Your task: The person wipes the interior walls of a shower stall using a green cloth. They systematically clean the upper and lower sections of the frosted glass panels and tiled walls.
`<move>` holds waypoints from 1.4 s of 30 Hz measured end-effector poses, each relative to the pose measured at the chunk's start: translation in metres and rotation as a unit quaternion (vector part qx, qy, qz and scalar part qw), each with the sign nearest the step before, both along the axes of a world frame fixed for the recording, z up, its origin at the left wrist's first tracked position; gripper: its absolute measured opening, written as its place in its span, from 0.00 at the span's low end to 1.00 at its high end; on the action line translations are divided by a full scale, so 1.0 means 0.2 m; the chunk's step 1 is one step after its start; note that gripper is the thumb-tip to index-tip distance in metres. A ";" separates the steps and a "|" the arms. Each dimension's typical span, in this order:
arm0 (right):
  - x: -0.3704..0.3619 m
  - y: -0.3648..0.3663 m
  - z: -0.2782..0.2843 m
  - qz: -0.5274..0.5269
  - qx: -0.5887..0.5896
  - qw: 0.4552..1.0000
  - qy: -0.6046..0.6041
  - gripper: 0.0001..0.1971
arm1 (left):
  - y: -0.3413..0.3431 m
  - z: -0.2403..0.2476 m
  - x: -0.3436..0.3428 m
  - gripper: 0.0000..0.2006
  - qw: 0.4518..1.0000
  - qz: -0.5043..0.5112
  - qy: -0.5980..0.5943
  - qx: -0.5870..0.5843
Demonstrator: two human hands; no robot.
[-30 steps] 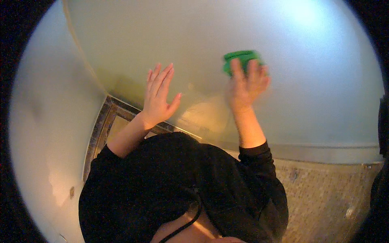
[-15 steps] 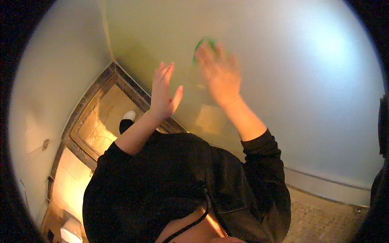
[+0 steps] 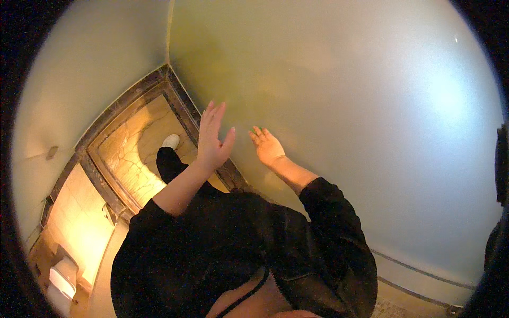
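My right hand (image 3: 268, 149) is at the frosted glass panel (image 3: 344, 106) in front of me, palm side turned away. A small bit of a green pad (image 3: 256, 129) shows by its fingertips. The hand hides the rest of the pad, so its exact kind cannot be made out. My left hand (image 3: 213, 139) is raised to the left of it, fingers stretched and thumb apart, with nothing in it. Whether the left hand touches the glass I cannot tell.
A second frosted panel (image 3: 116, 58) meets the first in a corner. Below runs a dark stone curb (image 3: 183, 98) around a veined marble floor (image 3: 132, 169), where my white shoe (image 3: 170, 141) stands. A white fixture (image 3: 63, 278) is at the lower left.
My right hand has come down the glass with the green pad, from high up to near my left hand. The left hand stays raised and spread. My view has shifted somewhat.
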State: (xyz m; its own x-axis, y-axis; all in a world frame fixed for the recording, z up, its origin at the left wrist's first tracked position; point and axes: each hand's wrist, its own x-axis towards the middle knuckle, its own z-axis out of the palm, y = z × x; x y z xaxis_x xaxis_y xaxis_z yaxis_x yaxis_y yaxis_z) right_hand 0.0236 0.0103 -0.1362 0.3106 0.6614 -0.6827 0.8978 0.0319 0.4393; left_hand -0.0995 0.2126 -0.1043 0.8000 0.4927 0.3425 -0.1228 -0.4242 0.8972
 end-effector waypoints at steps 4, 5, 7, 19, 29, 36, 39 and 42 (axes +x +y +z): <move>0.12 0.35 0.40 -0.077 0.250 0.963 -0.059 0.21 | 0.03 -0.09 0.02 0.30 0.999 0.026 0.013 -0.027; 0.16 0.45 0.53 -0.114 0.384 0.914 -0.065 0.21 | 0.03 -0.09 0.04 0.30 0.999 0.029 0.010 -0.028; 0.22 0.60 0.82 -0.055 0.461 0.871 -0.158 0.22 | 0.03 -0.08 0.08 0.30 0.999 0.033 -0.001 -0.026; 0.07 0.44 0.21 0.004 0.130 0.991 -0.034 0.22 | 0.28 0.05 0.02 0.32 0.998 -0.049 0.019 -0.020; 0.26 1.04 1.22 -0.060 0.518 0.802 -0.292 0.26 | 0.57 0.20 0.21 0.31 0.996 -0.088 -0.013 -0.015; 0.22 0.82 0.33 -0.093 0.295 0.948 -0.082 0.23 | 0.62 0.16 0.21 0.31 0.991 -0.134 -0.007 -0.024; 0.16 0.59 0.03 -0.048 0.248 0.967 -0.037 0.21 | 0.68 0.07 0.17 0.31 0.990 -0.140 0.012 -0.018; 0.14 0.66 0.24 -0.077 0.278 0.956 -0.046 0.20 | 0.77 0.03 0.14 0.30 0.990 -0.138 0.037 -0.001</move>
State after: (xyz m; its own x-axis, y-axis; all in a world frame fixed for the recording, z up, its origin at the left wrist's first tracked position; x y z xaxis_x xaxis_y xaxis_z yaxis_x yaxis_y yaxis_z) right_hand 0.0518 0.1415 -0.0879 0.4761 0.8554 -0.2042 0.8295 -0.3596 0.4274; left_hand -0.0718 0.3660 -0.0990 0.9271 0.2524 0.2772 -0.1677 -0.3819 0.9088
